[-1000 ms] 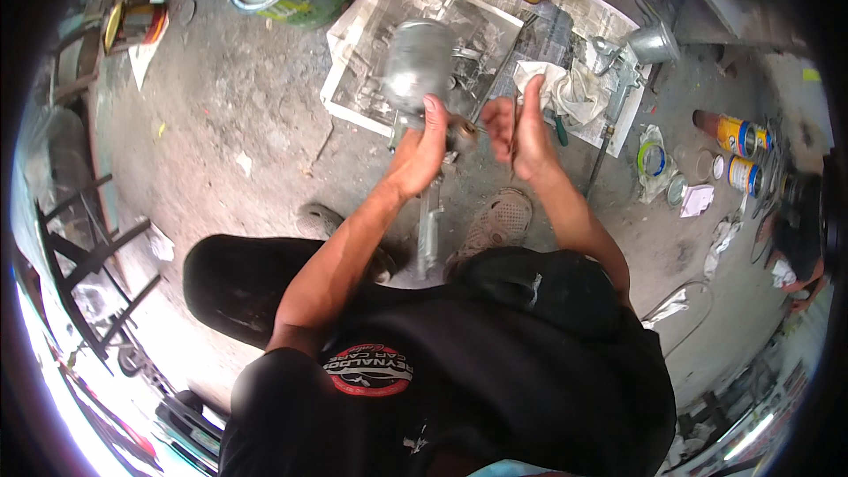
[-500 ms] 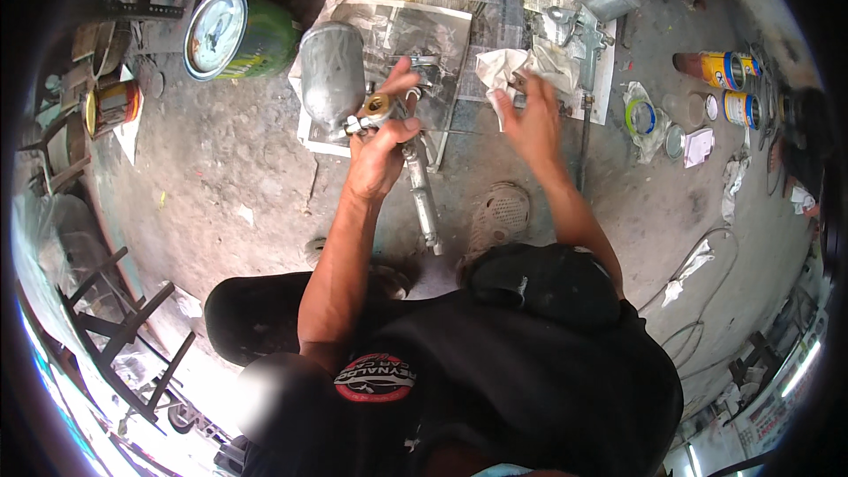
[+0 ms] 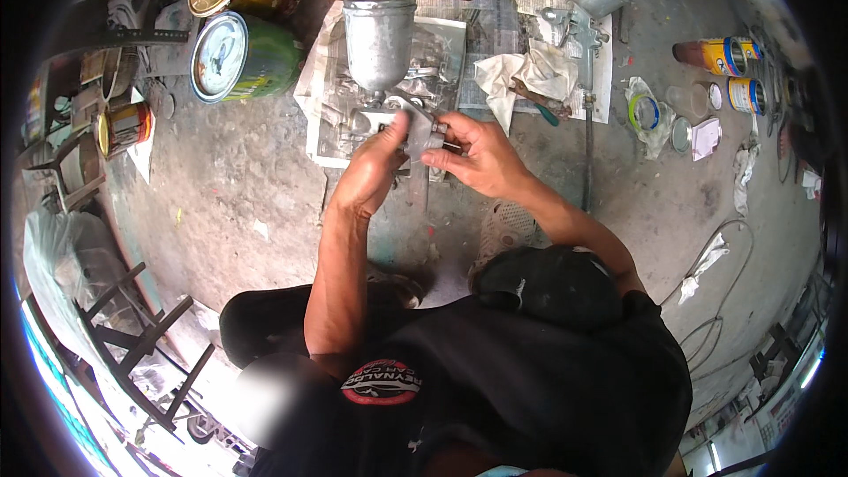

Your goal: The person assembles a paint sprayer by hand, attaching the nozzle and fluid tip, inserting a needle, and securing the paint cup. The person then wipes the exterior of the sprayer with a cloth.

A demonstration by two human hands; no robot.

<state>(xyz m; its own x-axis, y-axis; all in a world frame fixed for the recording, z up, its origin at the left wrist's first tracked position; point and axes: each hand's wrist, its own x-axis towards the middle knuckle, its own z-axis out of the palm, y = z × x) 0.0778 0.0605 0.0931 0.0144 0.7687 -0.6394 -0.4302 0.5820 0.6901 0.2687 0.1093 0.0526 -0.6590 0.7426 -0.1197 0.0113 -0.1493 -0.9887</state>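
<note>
Spray gun (image 3: 389,79) | gripped between left hand (image 3: 375,168) and right hand (image 3: 473,155)

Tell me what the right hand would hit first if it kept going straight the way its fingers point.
The right hand points left at the spray gun, which its fingertips already seem to touch; past that is the left hand.

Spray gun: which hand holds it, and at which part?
Both: the left hand grips the spray gun at its body below the cup; the right hand pinches its right end.
</note>
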